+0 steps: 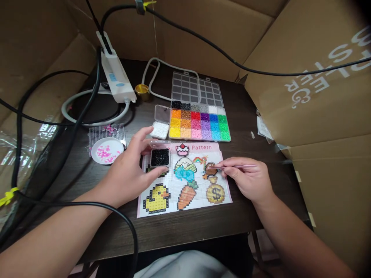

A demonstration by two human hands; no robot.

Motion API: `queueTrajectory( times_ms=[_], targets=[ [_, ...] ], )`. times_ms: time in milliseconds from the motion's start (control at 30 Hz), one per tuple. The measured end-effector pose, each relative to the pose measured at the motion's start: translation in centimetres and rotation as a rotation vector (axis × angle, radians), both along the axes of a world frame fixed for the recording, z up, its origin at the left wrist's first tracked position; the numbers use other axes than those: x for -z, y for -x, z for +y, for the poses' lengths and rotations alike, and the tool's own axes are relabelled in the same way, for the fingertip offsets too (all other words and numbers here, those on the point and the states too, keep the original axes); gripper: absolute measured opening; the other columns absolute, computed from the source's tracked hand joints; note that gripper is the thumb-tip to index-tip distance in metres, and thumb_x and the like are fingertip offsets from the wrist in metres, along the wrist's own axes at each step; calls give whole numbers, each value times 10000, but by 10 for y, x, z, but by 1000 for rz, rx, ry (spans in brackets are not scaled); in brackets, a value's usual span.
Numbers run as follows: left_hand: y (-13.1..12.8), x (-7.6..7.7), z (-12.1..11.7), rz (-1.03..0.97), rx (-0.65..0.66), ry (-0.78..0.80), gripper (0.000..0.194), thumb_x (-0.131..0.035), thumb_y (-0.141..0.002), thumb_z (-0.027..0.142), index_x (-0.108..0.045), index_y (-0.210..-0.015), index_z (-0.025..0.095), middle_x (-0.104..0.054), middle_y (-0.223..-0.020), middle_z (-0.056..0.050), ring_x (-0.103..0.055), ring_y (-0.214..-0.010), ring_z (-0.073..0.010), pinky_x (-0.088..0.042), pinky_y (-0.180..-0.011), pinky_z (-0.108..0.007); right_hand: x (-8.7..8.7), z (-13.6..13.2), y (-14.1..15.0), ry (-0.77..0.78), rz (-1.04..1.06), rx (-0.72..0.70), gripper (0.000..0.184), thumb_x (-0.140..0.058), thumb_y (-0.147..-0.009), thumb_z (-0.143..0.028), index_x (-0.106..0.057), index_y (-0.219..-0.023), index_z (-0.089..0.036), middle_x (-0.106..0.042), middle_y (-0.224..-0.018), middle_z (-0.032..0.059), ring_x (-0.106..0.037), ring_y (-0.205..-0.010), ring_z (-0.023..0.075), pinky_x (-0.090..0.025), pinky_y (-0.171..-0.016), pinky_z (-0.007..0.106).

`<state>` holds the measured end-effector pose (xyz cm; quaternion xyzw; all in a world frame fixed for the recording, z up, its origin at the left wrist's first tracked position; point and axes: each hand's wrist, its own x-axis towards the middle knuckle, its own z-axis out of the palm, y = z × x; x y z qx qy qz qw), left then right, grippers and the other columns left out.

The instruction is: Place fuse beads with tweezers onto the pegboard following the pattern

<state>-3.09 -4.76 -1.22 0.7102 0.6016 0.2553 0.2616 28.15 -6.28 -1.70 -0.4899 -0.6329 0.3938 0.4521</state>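
One pair of tweezers (pixel 246 166) is pinched by the right hand (pixel 251 180), tips over the sheet (pixel 201 197) — at its upper left, the black-bead box (pixel 160 144) is framed by the left hand (pixel 126 173), fingers spread wide; whether gripped cannot be told.

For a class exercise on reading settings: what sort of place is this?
Probably a small craft workspace: a dark wood-look table enclosed by brown cardboard panels, with a clear plastic compartment box of multicoloured beads and a pink-and-white paper pattern sheet.
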Motion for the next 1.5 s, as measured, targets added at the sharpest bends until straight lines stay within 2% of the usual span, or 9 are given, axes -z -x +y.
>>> queueTrajectory(
  times_ms=[133, 300, 667, 933, 1133, 1233, 1333, 1433, 1500],
  targets=[
    [-2, -2, 1, -20, 3, 18, 924, -805, -766, 354, -284, -1529, 325, -719, -1227, -54, -702, -1090, -271, -582, -970, -446, 2, -1, -2, -14, 1, -38, 136, -784, -858, -175, -849, -913, -281, -836, -862, 13, -786, -681, 168, -630, -586, 222],
    [-3, -2, 0, -35, 4, 7, 922, -809, -762, 353, -296, -1526, 305, -713, -1244, -67, -695, -1107, -274, -577, -988, -439, 4, -1, -2, -64, 5, -82, 220, -792, -849, -131, -846, -948, -321, -838, -918, -13, -812, -824, 177, -661, -733, 236],
    [-5, -3, 0, -35, 6, 3, 927, -810, -754, 343, -298, -1526, 289, -716, -1205, -62, -695, -1092, -273, -579, -968, -422, 3, -1, 0, -8, 23, -167, 209, -754, -899, -144, -840, -977, -318, -838, -944, 0, -814, -866, 193, -662, -767, 274],
    [-5, -2, -1, -49, 15, 2, 935, -813, -750, 312, -296, -1529, 288, -713, -1195, -70, -694, -1105, -286, -571, -974, -446, 4, -2, -1, 9, 25, -128, 179, -768, -898, -184, -842, -955, -337, -838, -939, -18, -811, -854, 174, -652, -761, 242],
    [-6, -3, -1, -68, 6, 9, 914, -805, -757, 303, -303, -1521, 278, -704, -1214, -79, -697, -1086, -283, -566, -946, -435, 5, -2, -1, -52, 43, -6, 113, -792, -883, -208, -843, -913, -304, -835, -871, -5, -783, -712, 145, -635, -654, 218],
    [-7, -4, -2, -82, 22, 6, 933, -805, -753, 282, -286, -1529, 281, -704, -1221, -72, -690, -1098, -276, -553, -964, -440, -8, 5, 15, -105, 114, 38, 66, -829, -850, -240, -843, -905, -274, -835, -882, 23, -765, -670, 156, -649, -654, 261],
    [-7, -4, -3, -106, 21, 16, 941, -806, -744, 257, -286, -1527, 288, -705, -1225, -69, -687, -1104, -273, -552, -967, -445, -31, 13, 47, -154, 140, 34, 67, -830, -847, -238, -843, -901, -276, -831, -855, 22, -739, -609, 150, -636, -585, 264],
    [-7, -3, -3, -139, 29, 27, 922, -800, -756, 250, -290, -1524, 280, -695, -1268, -90, -669, -1165, -290, -532, -1006, -477, -47, 17, 82, -240, 88, 26, 118, -827, -830, -178, -839, -863, -291, -829, -837, 1, -777, -697, 176, -669, -667, 287],
    [-7, -2, -4, -165, 49, 29, 921, -797, -767, 244, -278, -1528, 278, -688, -1289, -103, -653, -1210, -298, -510, -1044, -501, -49, 18, 98, -263, 34, -33, 142, -808, -833, -156, -839, -869, -289, -832, -865, 2, -793, -746, 196, -685, -725, 322]
  ],
)
